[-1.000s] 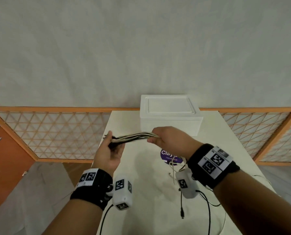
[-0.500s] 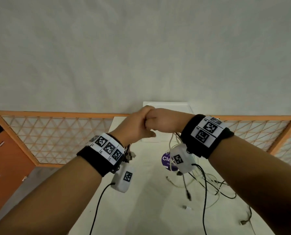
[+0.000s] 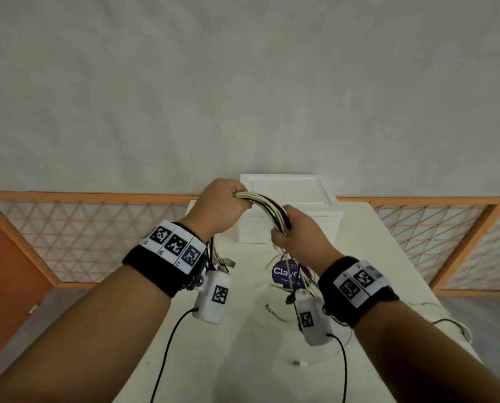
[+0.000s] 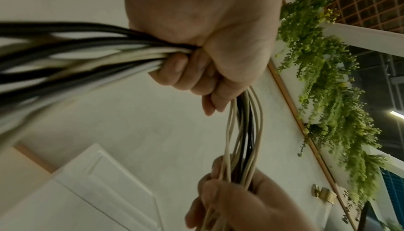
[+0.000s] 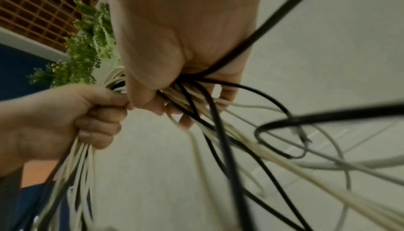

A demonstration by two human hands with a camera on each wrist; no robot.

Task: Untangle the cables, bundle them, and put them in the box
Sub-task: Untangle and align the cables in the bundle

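Note:
A bundle of white and black cables (image 3: 267, 205) arches between my two hands above the white table (image 3: 243, 359). My left hand (image 3: 220, 205) grips one end of the arch in a fist; the strands (image 4: 91, 56) run out of the fist (image 4: 196, 58). My right hand (image 3: 296, 235), lower and to the right, holds the other end, and loose tails (image 5: 251, 139) spill from its fingers (image 5: 186, 96) down to the table. The white box (image 3: 321, 199) stands just behind the hands with its lid on.
A purple round label (image 3: 283, 275) lies on the table under my right hand, among loose cable ends (image 3: 299, 363). An orange lattice fence (image 3: 83, 228) runs behind the table, and an orange cabinet (image 3: 4, 286) stands at the left. Green hanging plants (image 4: 328, 79) show overhead.
Half a second ago my fists touched, raised in front of the box. They have since parted: the right hand slid down and right, leaving an arch of cable between them.

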